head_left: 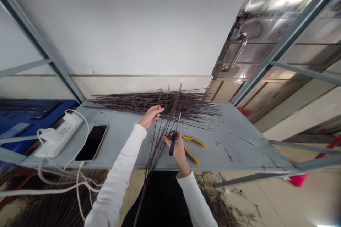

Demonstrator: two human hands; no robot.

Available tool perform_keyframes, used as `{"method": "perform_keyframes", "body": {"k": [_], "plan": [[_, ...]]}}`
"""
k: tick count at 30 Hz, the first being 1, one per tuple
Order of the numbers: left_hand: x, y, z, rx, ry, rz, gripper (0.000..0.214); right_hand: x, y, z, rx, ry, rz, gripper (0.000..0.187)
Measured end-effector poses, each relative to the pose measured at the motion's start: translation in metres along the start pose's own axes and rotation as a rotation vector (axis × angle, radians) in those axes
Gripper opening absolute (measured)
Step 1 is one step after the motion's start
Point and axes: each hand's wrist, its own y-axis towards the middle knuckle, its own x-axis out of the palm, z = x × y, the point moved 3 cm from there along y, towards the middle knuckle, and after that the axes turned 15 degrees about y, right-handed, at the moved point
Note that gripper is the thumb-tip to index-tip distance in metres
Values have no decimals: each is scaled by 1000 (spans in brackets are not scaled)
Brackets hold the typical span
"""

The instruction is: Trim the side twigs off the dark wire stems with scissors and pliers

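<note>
The right hand (pixel 179 150) gripped blue scissors (pixel 172 144) tightly, blades upright beside long twigs (pixel 156 147); the left hand (pixel 151 117) curled half open, near the twig pile (pixel 191 104).

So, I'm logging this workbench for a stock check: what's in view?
twig pile: one, dark brown, table's far end
twig bunch: one, dark brown, between the hands
pliers: one, yellow, on table
phone: one, black, on table
power strip: one, white, table's left end
cables: several, white, below power strip
table: one, grey, centre
blue surface: one, blue, far left
door: one, steel, right
twig scraps: many, dark brown, floor at right
pink object: one, pink, floor at right
cutter: one, blue handle, in right hand
left hand: one, white sleeve, above twig pile
right hand: one, white sleeve, gripping cutter
</note>
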Motion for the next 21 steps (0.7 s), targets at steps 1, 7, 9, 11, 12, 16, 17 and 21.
{"method": "perform_keyframes", "body": {"k": [1, 7, 9, 11, 12, 16, 17, 21], "plan": [[-4, -2, 0, 9, 23, 14, 35, -1, 0, 0, -1, 20, 0, 40], [-30, -12, 7, 48, 285, 33, 33, -7, -3, -2, -14, 120, 46, 39], [-34, -13, 9, 56, 396, 34, 33, -6, -3, -2, -19, 157, 53, 39], [-31, -11, 10, 66, 503, 30, 37, -4, -3, -1, -29, 187, 59, 39], [-28, -11, 10, 73, 553, 31, 39, -4, -3, -1, -35, 198, 62, 39], [-11, -9, 7, 116, 737, 64, 48, -2, -3, -1, -53, 223, 78, 36], [-7, -9, 7, 123, 778, 71, 50, -1, -4, -1, -56, 229, 82, 36], [5, -11, 4, 130, 915, 89, 55, 0, -5, 0, -68, 255, 87, 36]]}}
